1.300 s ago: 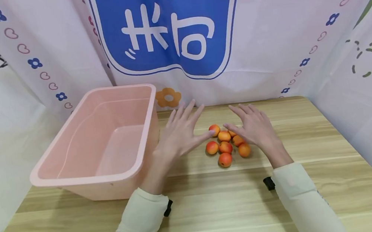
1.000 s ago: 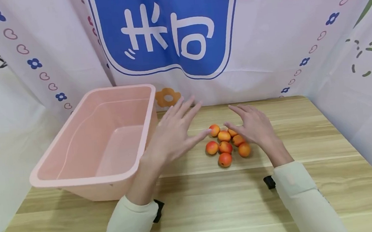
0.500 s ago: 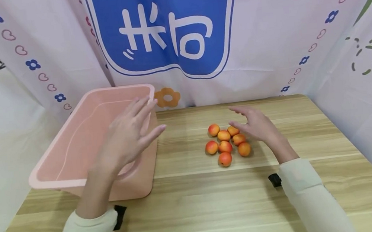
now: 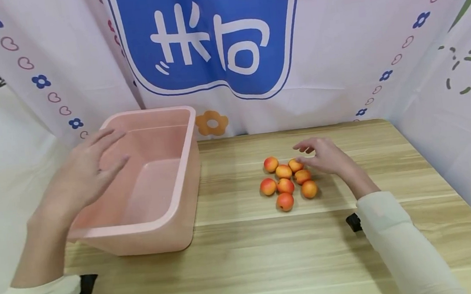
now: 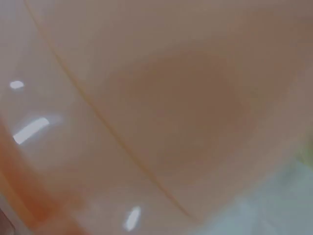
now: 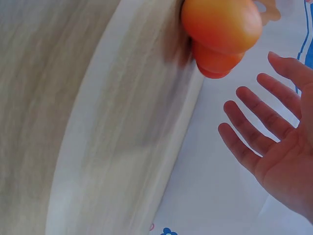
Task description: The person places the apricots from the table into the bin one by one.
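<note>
Several small, round orange-red fruits (image 4: 285, 186) lie in a loose cluster on the wooden table, right of the middle in the head view. My right hand (image 4: 323, 155) hovers at their right side, its thumb overlapping the back-right fruit (image 4: 295, 165). In the right wrist view this hand (image 6: 279, 132) has its fingers spread loosely and an unfilled palm, with fruits (image 6: 222, 24) beside it. Over the left rim of a large pink basin (image 4: 170, 219) is my left hand (image 4: 78, 176), fingers extended, holding nothing. Only the basin's blurred wall (image 5: 161, 98) fills most of the left wrist view.
The basin stands at the left on the wood-grain table (image 4: 246, 259), with bare tabletop between it and the fruits. A white printed cloth (image 4: 338, 61) with a blue emblem hangs behind the table's back edge, and white cloth flanks both sides.
My left hand has swept left from beside the fruits, across the basin to its left rim. The right hand has drawn slightly right and its fingers curve more. Fruits and basin have stayed put.
</note>
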A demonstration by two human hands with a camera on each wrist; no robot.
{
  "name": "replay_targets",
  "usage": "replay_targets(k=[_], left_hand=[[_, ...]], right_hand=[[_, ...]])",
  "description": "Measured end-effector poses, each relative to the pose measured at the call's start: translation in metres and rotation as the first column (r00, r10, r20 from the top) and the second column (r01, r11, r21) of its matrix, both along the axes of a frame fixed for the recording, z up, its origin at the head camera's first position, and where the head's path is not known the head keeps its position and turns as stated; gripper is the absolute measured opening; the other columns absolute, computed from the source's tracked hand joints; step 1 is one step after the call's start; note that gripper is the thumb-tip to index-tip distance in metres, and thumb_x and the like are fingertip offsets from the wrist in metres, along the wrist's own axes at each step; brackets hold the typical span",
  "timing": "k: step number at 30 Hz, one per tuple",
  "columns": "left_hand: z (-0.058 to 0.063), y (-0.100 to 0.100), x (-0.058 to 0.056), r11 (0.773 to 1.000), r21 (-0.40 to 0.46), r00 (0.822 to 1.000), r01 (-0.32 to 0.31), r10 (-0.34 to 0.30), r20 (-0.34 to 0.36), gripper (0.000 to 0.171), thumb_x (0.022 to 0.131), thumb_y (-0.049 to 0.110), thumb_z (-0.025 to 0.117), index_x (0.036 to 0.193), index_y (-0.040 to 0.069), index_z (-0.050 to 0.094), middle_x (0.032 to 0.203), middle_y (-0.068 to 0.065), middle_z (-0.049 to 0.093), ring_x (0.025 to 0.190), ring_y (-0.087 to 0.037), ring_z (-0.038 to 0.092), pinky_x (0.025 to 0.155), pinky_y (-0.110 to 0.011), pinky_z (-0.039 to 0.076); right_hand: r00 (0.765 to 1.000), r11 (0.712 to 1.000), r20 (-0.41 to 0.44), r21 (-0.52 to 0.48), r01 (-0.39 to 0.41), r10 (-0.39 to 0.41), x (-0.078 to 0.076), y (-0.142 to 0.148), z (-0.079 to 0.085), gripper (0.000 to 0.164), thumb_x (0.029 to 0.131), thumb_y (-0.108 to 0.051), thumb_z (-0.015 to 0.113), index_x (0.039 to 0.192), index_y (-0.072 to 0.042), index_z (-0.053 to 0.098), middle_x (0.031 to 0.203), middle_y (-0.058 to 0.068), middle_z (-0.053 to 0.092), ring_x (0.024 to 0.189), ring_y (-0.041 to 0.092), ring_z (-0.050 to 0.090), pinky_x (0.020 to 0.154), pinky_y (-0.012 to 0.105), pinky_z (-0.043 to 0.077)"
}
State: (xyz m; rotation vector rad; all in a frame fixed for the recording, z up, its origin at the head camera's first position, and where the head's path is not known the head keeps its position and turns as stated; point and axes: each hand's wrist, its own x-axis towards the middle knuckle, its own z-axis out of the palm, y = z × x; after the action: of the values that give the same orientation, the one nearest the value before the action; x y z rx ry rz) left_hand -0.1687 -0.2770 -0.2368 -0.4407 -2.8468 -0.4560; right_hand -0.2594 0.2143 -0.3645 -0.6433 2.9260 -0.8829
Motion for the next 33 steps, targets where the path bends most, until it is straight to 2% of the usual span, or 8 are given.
replay_targets(k=[10,14,17,21,25,27,30,33], left_hand=[[-0.017,-0.077,-0.022,0.996,0.092,0.994,-0.007,-0.003,0.109,0.056,0.109,0.027,0.050,0.148,-0.012,0.043,0.149,-0.043,0.036,0.133,-0.064,0.034,0.106,-0.075,0.027],[-0.026,-0.096,-0.025,0.987,0.151,0.987,-0.061,0.037,0.158,0.053,0.110,0.026,0.047,0.151,-0.007,0.044,0.149,-0.041,0.040,0.122,-0.062,0.048,0.092,-0.041,0.045],[-0.031,-0.103,-0.024,0.972,0.195,0.969,-0.128,0.081,0.232,0.052,0.112,0.027,0.038,0.155,-0.003,0.041,0.154,-0.040,0.036,0.132,-0.059,0.042,0.099,-0.039,0.040],[-0.037,-0.105,-0.021,0.942,0.283,0.946,-0.178,0.086,0.312,0.054,0.113,0.026,0.026,0.159,0.000,0.032,0.159,-0.039,0.026,0.147,-0.059,0.019,0.114,-0.073,0.017],[-0.040,-0.106,-0.022,0.922,0.324,0.934,-0.214,0.096,0.345,0.054,0.113,0.026,0.022,0.161,0.003,0.028,0.161,-0.038,0.024,0.150,-0.057,0.013,0.118,-0.069,0.013],[-0.041,-0.107,-0.024,0.917,0.336,0.935,-0.217,0.096,0.341,0.053,0.113,0.025,0.023,0.161,0.004,0.029,0.159,-0.038,0.027,0.151,-0.044,0.026,0.121,-0.046,0.026],[-0.046,-0.111,-0.025,0.908,0.369,0.952,-0.200,0.090,0.293,0.050,0.113,0.021,0.029,0.160,0.012,0.038,0.158,-0.022,0.042,0.131,-0.010,0.048,0.098,-0.015,0.039],[-0.052,-0.115,-0.027,0.888,0.429,0.970,-0.164,0.065,0.236,0.048,0.111,0.015,0.036,0.154,0.029,0.052,0.136,0.012,0.058,0.096,0.011,0.048,0.072,-0.010,0.041]], right_hand=[[0.997,0.998,0.051,0.014,-0.064,0.063,-0.012,0.005,-0.007,0.038,0.100,-0.016,0.068,0.132,0.005,0.066,0.127,0.026,0.068,0.117,0.043,0.062,0.102,0.060,0.048],[0.992,0.995,0.080,0.020,-0.097,0.095,-0.015,0.006,-0.009,0.036,0.101,-0.015,0.068,0.131,0.005,0.066,0.121,0.025,0.070,0.112,0.042,0.065,0.099,0.058,0.050],[0.988,0.993,0.099,0.021,-0.117,0.114,-0.017,0.006,-0.010,0.037,0.100,-0.015,0.070,0.130,0.005,0.067,0.118,0.024,0.071,0.108,0.040,0.067,0.095,0.054,0.053],[0.984,0.991,0.123,0.032,-0.130,0.125,-0.018,0.005,-0.010,0.035,0.099,-0.013,0.070,0.128,0.006,0.068,0.116,0.023,0.071,0.103,0.038,0.068,0.092,0.052,0.055],[0.982,0.992,0.159,0.066,-0.112,0.100,-0.019,0.004,-0.012,0.033,0.098,-0.011,0.070,0.127,0.004,0.069,0.120,0.021,0.072,0.106,0.036,0.069,0.095,0.051,0.054],[0.981,0.991,0.172,0.083,-0.105,0.090,-0.020,0.004,-0.012,0.033,0.099,-0.012,0.071,0.128,0.003,0.069,0.122,0.021,0.071,0.108,0.036,0.068,0.097,0.052,0.054],[0.980,0.990,0.179,0.096,-0.099,0.081,-0.020,0.003,-0.013,0.033,0.099,-0.012,0.071,0.128,0.003,0.069,0.122,0.021,0.071,0.108,0.036,0.068,0.097,0.051,0.054],[0.981,0.990,0.175,0.098,-0.099,0.081,-0.021,0.003,-0.013,0.031,0.098,-0.012,0.072,0.126,0.002,0.071,0.119,0.021,0.072,0.107,0.036,0.068,0.095,0.051,0.054]])
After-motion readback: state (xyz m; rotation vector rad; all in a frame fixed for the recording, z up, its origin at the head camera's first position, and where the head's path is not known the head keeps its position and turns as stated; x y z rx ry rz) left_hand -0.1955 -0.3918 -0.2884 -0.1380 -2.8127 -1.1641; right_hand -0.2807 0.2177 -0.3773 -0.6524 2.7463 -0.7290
